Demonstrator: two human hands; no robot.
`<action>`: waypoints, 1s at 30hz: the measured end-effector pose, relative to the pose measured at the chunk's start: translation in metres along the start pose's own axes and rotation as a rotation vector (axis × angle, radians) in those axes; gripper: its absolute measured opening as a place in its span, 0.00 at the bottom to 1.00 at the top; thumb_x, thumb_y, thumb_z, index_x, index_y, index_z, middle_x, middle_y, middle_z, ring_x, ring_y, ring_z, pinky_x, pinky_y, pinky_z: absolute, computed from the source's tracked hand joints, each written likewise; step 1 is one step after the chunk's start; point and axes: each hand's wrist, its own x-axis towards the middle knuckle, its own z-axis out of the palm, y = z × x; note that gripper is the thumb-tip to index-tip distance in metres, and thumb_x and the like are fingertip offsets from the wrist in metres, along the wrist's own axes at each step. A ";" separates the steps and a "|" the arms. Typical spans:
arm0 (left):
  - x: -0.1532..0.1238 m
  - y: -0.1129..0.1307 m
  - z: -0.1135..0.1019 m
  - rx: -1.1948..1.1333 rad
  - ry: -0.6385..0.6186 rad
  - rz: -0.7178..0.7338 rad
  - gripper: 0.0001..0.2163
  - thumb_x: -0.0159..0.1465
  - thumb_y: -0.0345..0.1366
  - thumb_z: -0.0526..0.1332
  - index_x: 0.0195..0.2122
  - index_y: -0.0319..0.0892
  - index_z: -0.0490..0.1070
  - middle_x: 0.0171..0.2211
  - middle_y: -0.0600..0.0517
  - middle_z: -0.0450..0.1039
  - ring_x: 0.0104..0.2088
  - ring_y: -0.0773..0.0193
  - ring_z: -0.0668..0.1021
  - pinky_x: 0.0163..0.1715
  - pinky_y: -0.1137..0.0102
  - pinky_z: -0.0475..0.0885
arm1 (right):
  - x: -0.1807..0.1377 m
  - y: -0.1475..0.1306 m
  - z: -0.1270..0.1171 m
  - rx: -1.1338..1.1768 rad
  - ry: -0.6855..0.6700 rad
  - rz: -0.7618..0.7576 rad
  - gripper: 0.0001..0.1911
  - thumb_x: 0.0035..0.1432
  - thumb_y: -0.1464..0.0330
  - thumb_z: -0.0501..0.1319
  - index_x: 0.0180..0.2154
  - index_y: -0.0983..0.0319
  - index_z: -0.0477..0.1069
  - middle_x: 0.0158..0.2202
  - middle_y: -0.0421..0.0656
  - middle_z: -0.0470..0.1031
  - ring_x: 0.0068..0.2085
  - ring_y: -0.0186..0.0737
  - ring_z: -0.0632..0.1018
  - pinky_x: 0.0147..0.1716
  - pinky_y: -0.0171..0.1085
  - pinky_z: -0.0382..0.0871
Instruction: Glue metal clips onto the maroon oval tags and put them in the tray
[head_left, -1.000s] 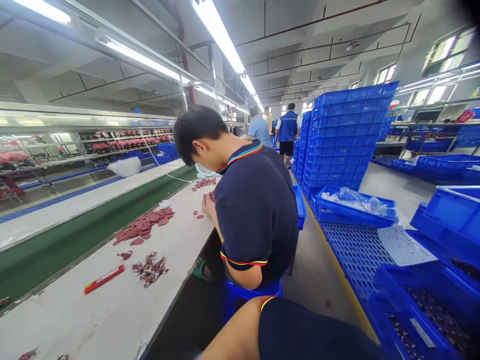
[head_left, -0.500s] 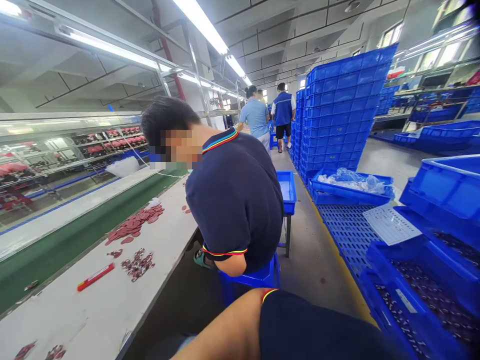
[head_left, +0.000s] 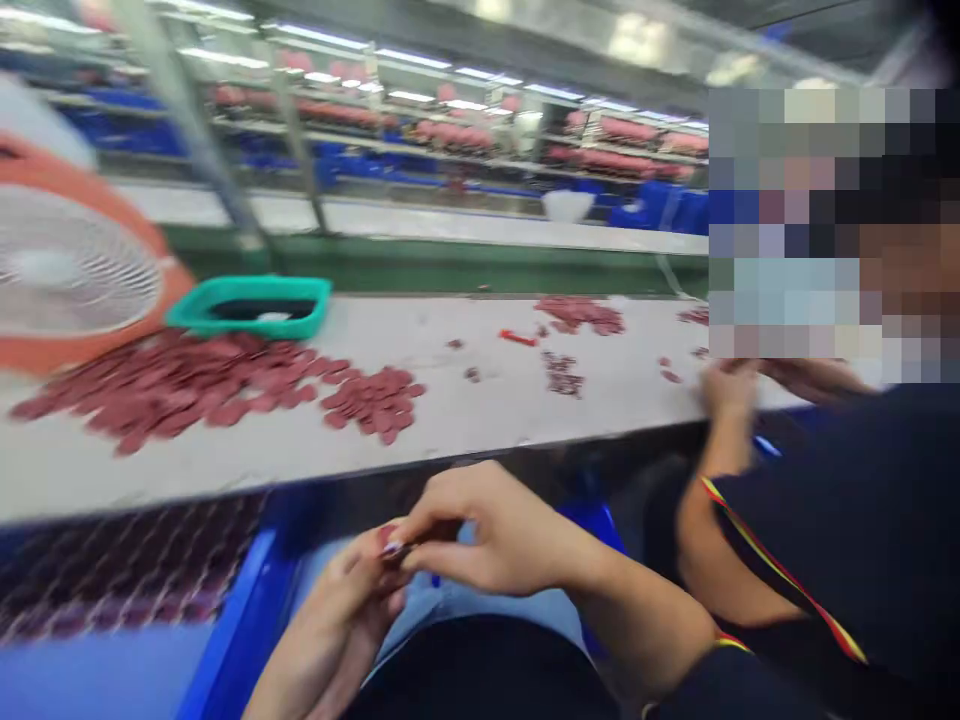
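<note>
Above my lap, my left hand [head_left: 341, 610] and my right hand [head_left: 487, 530] meet fingertip to fingertip. Both pinch a small dark red piece [head_left: 388, 546] with a shiny pale spot. Fingers cover most of it, and blur hides its details. Beyond my hands, a small pile of flat red discs [head_left: 375, 400] lies on the white worktable [head_left: 457, 440], beside a larger heap of the same discs [head_left: 195, 385].
A teal tray [head_left: 319, 310] and an orange fan [head_left: 142, 250] stand at left. A blue crate [head_left: 232, 625] holding rows of dark red pieces is at lower left. Small parts [head_left: 562, 375] and a red stick-like object [head_left: 517, 338] lie farther along. A co-worker [head_left: 840, 510] sits close at right.
My view has swung from the aisle and stacked crates on the right round to the left, onto the table. Both my hands now show; before, only an arm did.
</note>
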 end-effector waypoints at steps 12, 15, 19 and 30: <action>0.024 0.017 -0.043 -0.217 0.037 -0.003 0.19 0.41 0.42 0.81 0.29 0.37 0.82 0.22 0.54 0.74 0.21 0.73 0.74 0.19 0.82 0.72 | 0.051 0.030 0.029 0.165 -0.225 0.132 0.08 0.61 0.73 0.66 0.43 0.59 0.78 0.35 0.40 0.79 0.33 0.32 0.77 0.34 0.31 0.71; 0.025 0.018 -0.052 -0.221 0.030 -0.003 0.18 0.41 0.43 0.81 0.28 0.38 0.82 0.22 0.53 0.74 0.21 0.72 0.74 0.18 0.81 0.72 | 0.053 0.033 0.030 0.120 -0.242 0.105 0.23 0.59 0.66 0.70 0.56 0.56 0.72 0.41 0.41 0.78 0.35 0.34 0.77 0.38 0.34 0.72; 0.024 0.018 -0.060 -0.233 0.022 -0.017 0.18 0.42 0.44 0.80 0.29 0.39 0.82 0.23 0.53 0.75 0.22 0.71 0.75 0.17 0.82 0.71 | 0.055 0.039 0.037 0.167 -0.212 0.078 0.19 0.62 0.66 0.68 0.55 0.53 0.73 0.40 0.41 0.78 0.34 0.34 0.77 0.37 0.34 0.73; 0.027 0.019 -0.074 -0.269 0.058 -0.027 0.18 0.40 0.44 0.81 0.26 0.38 0.82 0.21 0.53 0.75 0.21 0.72 0.75 0.18 0.83 0.72 | 0.072 0.049 0.058 0.291 -0.221 0.093 0.05 0.63 0.70 0.66 0.41 0.59 0.81 0.33 0.42 0.79 0.33 0.33 0.78 0.33 0.31 0.72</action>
